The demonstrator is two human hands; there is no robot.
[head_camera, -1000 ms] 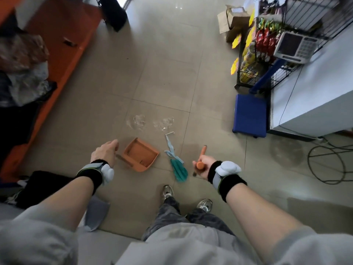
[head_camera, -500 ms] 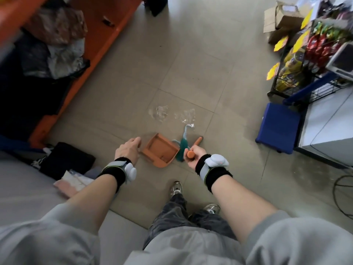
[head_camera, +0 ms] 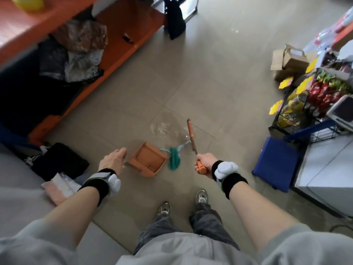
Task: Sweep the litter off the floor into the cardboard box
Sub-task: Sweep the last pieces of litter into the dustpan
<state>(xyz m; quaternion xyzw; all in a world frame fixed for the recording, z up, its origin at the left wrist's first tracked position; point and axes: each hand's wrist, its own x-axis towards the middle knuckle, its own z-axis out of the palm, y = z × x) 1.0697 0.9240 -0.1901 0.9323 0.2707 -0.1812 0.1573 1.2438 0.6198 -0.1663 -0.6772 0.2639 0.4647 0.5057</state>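
Currently right hand fist-grips broom handle, angled up-forward; left hand curled on dustpan handle, pan on floor; litter ahead; cardboard box far right

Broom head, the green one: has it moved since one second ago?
Yes. The broom head went left: it lay right of the clear plastic litter, apart from the dustpan; now it lies against the dustpan's mouth.
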